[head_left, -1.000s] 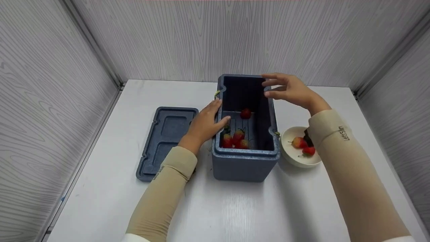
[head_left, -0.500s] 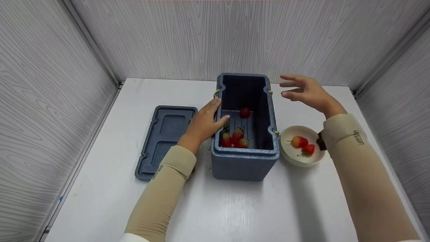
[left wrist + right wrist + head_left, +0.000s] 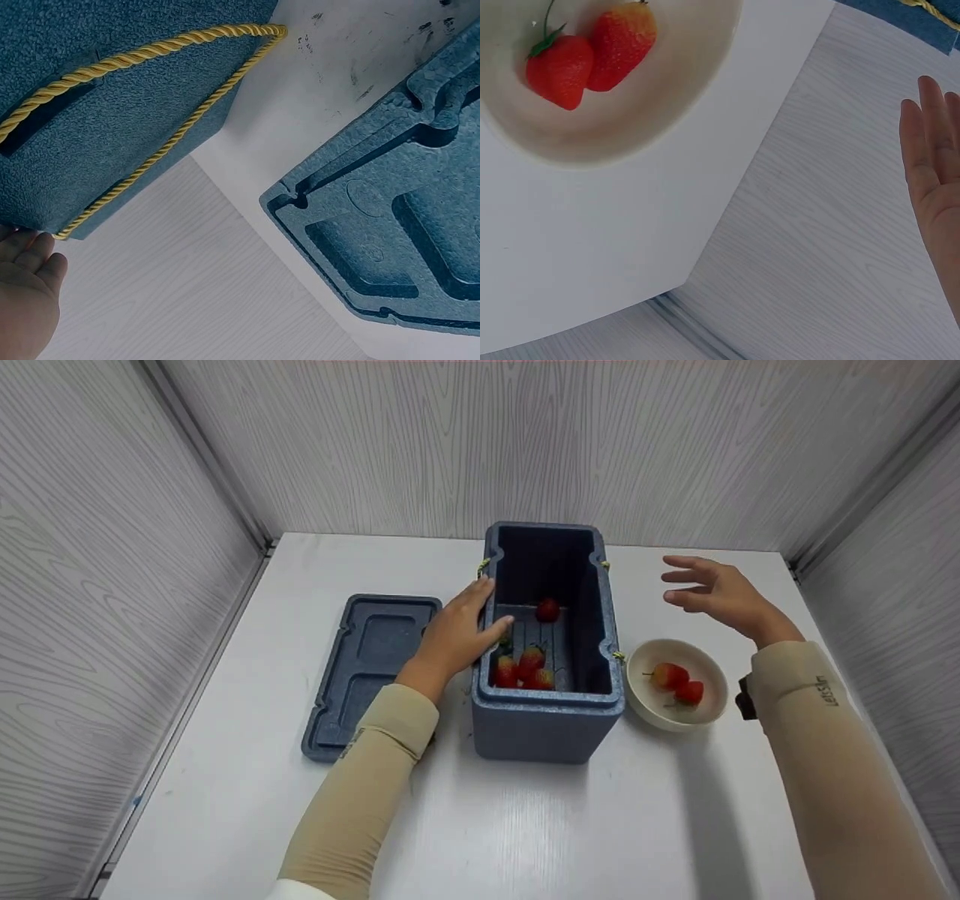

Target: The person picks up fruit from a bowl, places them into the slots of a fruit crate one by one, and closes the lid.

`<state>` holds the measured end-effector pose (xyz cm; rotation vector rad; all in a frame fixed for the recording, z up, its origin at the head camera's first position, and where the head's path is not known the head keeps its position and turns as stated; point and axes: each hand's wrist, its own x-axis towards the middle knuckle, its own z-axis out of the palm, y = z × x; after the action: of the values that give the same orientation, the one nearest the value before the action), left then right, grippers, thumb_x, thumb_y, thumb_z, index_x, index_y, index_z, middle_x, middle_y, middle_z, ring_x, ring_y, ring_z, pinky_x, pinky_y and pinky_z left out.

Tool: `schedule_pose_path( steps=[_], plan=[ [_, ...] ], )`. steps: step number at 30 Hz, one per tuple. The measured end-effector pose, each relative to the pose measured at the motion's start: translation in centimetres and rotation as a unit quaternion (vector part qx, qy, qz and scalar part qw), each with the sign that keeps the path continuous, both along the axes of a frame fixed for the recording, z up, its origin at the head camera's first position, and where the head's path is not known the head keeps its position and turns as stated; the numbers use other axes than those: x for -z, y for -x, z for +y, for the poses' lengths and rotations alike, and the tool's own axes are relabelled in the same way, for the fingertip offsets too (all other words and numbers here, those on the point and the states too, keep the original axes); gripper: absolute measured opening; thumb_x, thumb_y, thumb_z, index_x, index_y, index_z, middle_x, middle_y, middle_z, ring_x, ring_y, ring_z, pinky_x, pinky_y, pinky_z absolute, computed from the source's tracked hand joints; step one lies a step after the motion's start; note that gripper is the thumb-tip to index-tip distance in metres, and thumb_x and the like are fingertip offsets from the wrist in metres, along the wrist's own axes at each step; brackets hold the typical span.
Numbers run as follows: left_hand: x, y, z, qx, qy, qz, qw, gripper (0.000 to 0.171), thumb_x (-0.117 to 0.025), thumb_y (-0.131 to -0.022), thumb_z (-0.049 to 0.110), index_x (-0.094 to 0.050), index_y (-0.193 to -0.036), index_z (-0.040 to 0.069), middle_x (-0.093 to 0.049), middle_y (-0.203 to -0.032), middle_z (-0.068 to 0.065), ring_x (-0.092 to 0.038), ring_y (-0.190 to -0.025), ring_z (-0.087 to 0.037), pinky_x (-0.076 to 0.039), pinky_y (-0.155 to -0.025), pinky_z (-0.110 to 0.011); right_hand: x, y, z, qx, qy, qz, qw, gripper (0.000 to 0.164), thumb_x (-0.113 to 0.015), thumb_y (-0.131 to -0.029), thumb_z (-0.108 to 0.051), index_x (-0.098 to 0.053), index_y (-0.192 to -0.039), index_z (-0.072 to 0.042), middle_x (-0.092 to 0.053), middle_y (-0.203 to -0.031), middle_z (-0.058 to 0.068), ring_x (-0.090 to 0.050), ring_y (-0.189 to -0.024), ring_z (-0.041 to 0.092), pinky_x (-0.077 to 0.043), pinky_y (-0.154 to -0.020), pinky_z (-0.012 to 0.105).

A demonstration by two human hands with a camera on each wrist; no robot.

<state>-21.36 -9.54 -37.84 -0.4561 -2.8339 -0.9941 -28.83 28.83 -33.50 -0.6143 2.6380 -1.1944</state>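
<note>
A deep blue foam box (image 3: 550, 735) stands uncovered, with several strawberries (image 3: 532, 658) on its floor. My left hand (image 3: 454, 637) rests against the box's left side, its thumb straight across the rim; in the left wrist view its fingers touch the wall below a yellow rope handle (image 3: 157, 154). Free of any object, my right hand (image 3: 724, 591) hovers right of the box with fingers loosely extended. Just below it, a white bowl (image 3: 637, 701) holds two strawberries (image 3: 667, 676). The right wrist view shows the same bowl and the hand's palm (image 3: 941, 206).
The box's blue lid (image 3: 375, 675) lies flat on the white table (image 3: 495, 832), left of the box, partly covered by my left arm. Wood-patterned panels (image 3: 450, 442) enclose the table at the back and both sides.
My right hand has moved from above the box's right rim out to the right and a little nearer, uncovering the bowl. My left hand stays on the box.
</note>
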Motion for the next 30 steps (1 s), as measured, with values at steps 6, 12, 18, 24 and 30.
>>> schedule_pose_path(
  steps=[6,12,18,24,30],
  plan=[
    [0.0,0.0,0.0,-0.001,0.000,0.000,1.0000,0.070,-0.050,-0.097,0.048,-0.026,-0.152,0.010,-0.024,-0.155,-0.007,-0.021,-0.141,-0.021,-0.020,-0.113,-0.039,1.8,-0.4,1.2,0.013,-0.005,-0.016,1.000,0.062,-0.064,-0.093,-0.030,-0.039,-0.147,-0.012,-0.049,-0.138,0.018,-0.057,-0.114,0.028,-0.049,-0.090,0.031],
    [0.1,0.0,-0.1,-0.003,-0.001,-0.001,1.0000,0.070,-0.049,-0.097,0.048,-0.026,-0.152,0.011,-0.023,-0.155,-0.006,-0.021,-0.141,-0.020,-0.020,-0.113,-0.039,3.7,-1.2,2.1,0.007,-0.015,-0.029,0.999,0.065,-0.063,-0.093,-0.030,-0.036,-0.147,-0.007,-0.046,-0.138,0.023,-0.050,-0.121,0.039,-0.044,-0.096,0.050],
    [0.1,0.0,0.0,-0.002,0.000,-0.003,1.0000,0.070,-0.049,-0.097,0.048,-0.026,-0.152,0.011,-0.023,-0.155,-0.006,-0.021,-0.141,-0.020,-0.019,-0.113,-0.039,5.7,-1.7,2.7,0.005,-0.030,-0.056,0.998,0.064,-0.062,-0.095,-0.026,-0.035,-0.146,0.000,-0.043,-0.138,0.029,-0.044,-0.124,0.046,-0.035,-0.100,0.058],
    [0.0,0.0,0.1,-0.005,0.001,-0.005,1.0000,0.071,-0.050,-0.097,0.048,-0.026,-0.152,0.011,-0.023,-0.155,-0.006,-0.021,-0.141,-0.020,-0.020,-0.113,-0.039,7.8,-2.2,3.1,0.002,-0.045,-0.071,0.996,0.061,-0.061,-0.095,-0.020,-0.035,-0.145,0.004,-0.043,-0.137,0.031,-0.043,-0.124,0.048,-0.031,-0.103,0.059],
    [-0.1,0.0,0.1,-0.005,0.000,-0.002,1.0000,0.070,-0.050,-0.096,0.047,-0.027,-0.151,0.011,-0.024,-0.155,-0.006,-0.022,-0.141,-0.020,-0.020,-0.113,-0.039,9.6,-2.7,3.5,0.007,-0.069,-0.079,0.994,0.061,-0.062,-0.094,-0.020,-0.037,-0.143,0.006,-0.044,-0.136,0.031,-0.042,-0.124,0.048,-0.030,-0.102,0.060]
  ],
)
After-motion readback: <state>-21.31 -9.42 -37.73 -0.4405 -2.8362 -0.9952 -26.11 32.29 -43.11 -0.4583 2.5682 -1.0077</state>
